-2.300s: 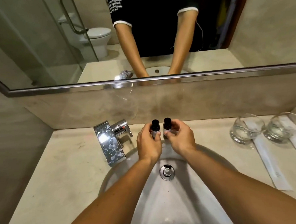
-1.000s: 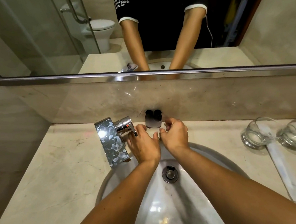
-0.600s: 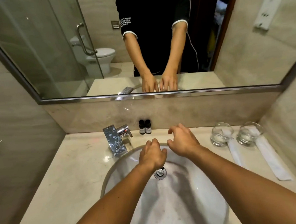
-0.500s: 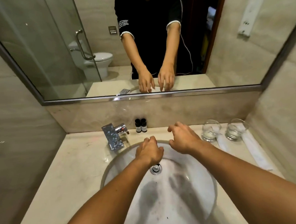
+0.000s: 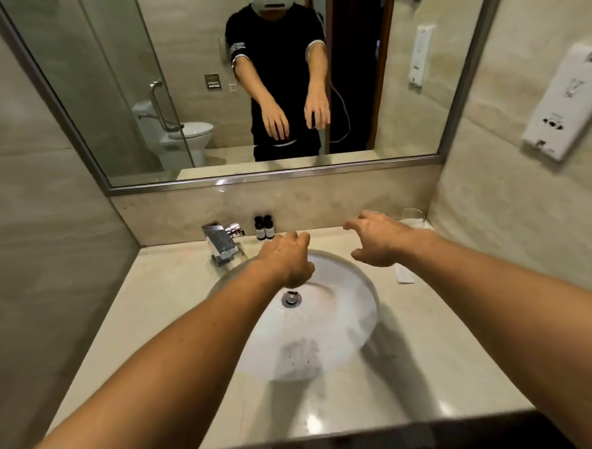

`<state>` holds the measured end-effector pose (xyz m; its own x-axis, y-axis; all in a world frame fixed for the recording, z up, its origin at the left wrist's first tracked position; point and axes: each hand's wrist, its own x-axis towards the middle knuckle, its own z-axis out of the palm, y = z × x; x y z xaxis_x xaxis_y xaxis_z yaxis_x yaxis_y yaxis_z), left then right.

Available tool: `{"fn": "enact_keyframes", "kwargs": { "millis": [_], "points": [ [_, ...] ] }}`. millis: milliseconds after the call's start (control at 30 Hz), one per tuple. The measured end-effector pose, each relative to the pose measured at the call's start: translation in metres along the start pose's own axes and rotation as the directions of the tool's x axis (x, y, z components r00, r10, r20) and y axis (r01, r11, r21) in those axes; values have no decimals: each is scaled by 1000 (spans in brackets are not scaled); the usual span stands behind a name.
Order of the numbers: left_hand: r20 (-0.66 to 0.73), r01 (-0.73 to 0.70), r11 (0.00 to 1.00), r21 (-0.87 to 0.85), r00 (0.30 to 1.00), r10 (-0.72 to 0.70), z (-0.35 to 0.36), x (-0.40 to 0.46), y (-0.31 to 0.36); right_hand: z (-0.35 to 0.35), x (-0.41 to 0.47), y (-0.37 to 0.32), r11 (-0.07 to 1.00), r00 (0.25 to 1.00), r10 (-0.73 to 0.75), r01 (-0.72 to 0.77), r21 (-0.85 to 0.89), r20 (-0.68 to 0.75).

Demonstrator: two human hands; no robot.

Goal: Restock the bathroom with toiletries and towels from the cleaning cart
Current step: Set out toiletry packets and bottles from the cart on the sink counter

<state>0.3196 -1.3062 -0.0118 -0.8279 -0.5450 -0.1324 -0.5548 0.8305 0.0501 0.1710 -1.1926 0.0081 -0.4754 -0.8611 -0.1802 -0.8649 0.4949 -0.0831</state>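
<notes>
Two small dark toiletry bottles (image 5: 264,227) with white labels stand side by side at the back of the marble counter (image 5: 161,300), against the backsplash and just right of the chrome faucet (image 5: 222,243). My left hand (image 5: 286,261) hovers over the back rim of the white sink (image 5: 346,290), fingers loosely curled, holding nothing. My right hand (image 5: 379,240) floats further right above the counter, fingers relaxed and spread, also empty. Both hands are apart from the bottles.
A drinking glass (image 5: 413,214) shows partly behind my right hand, with a white paper packet (image 5: 404,275) lying on the counter beside the sink. A white wall dispenser (image 5: 562,104) hangs on the right wall. The mirror (image 5: 190,75) reflects a shower door and toilet.
Both hands let go of the two bottles, which now stand at the backsplash. My hands drew back toward me over the sink, and the view pulled away and rose.
</notes>
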Motion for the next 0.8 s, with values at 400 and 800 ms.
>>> {"fn": "enact_keyframes", "kwargs": {
  "millis": [400, 800],
  "points": [
    [-50, -214, 976, -41, 976, 212, -29, -70, 27, -9, -117, -17, 983, 982, 184, -184, 8, -35],
    [-12, -423, 906, 22, 906, 424, -10, -143, 91, 18, -244, -24, 936, 936, 349, -345, 76, -44]
  ]
}}
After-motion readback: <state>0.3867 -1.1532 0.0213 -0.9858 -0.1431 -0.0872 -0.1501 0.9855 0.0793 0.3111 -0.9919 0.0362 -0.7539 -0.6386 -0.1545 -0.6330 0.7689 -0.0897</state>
